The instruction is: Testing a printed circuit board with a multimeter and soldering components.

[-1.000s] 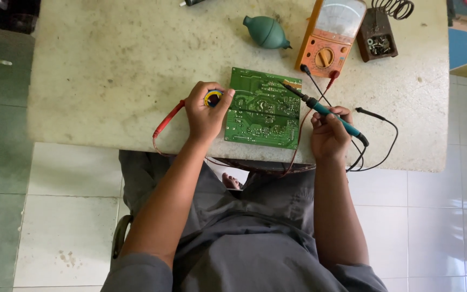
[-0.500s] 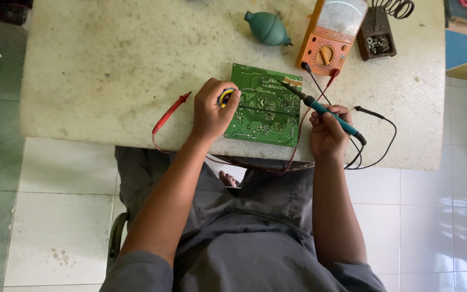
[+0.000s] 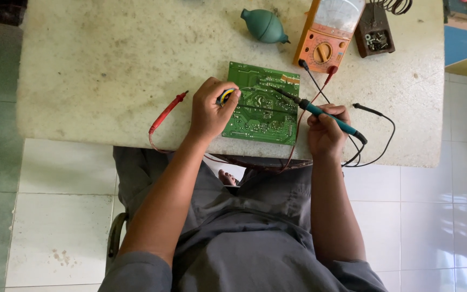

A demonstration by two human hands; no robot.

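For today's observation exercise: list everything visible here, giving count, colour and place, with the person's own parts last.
circuit board: 1, green, table centre
soldering iron: 1, teal handle, in right hand, tip on board
solder spool: 1, yellow-blue, in left hand
red probe: 1, red, left of board
multimeter: 1, orange, top
blower bulb: 1, green, top
dark tray: 1, top right
table: 1, off-white
left hand: 1
right hand: 1

Soldering iron (image 3: 320, 112) tip on green circuit board (image 3: 261, 105)
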